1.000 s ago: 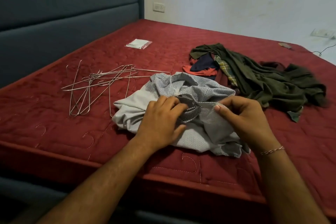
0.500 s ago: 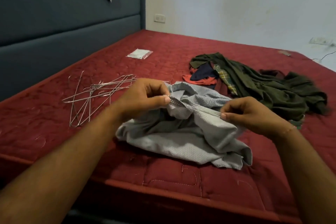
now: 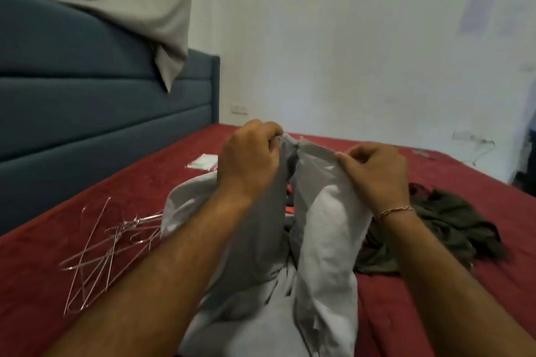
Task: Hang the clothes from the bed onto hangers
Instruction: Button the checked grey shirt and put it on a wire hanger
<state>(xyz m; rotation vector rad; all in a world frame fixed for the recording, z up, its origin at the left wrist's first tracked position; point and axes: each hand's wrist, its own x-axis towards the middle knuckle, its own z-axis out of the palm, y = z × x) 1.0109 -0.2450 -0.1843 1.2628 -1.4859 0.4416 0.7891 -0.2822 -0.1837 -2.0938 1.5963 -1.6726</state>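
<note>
Near the middle of the frame both hands hold up a pale grey garment of soft, finely woven cloth, its top edge stretched between them and the rest falling in long loose folds toward the bottom edge of the frame. The left hand has its fingers curled tight around a small checked or mesh-textured band at the garment's upper edge, the thumb pressed against it; the right hand pinches the same edge a little to the right, fingers bent inward over the fabric, with a thin metal chain bracelet around the wrist. Beneath the hanging cloth lies the bed, covered in a deep red quilted mattress surface with stitched curving patterns. At the lower left of the frame a loose tangle of thin wire hangers rests on the red surface, their slender metal rods crossing at angles, just beside the garment's left fold. To the right, behind the right wrist, a crumpled heap of dark olive clothes lies on the bed, with a glimpse of red-orange fabric between the grey folds. A small flat clear plastic packet sits farther back. A padded blue headboard with horizontal channels fills the left, and a beige cloth drapes over it at the upper left.
</note>
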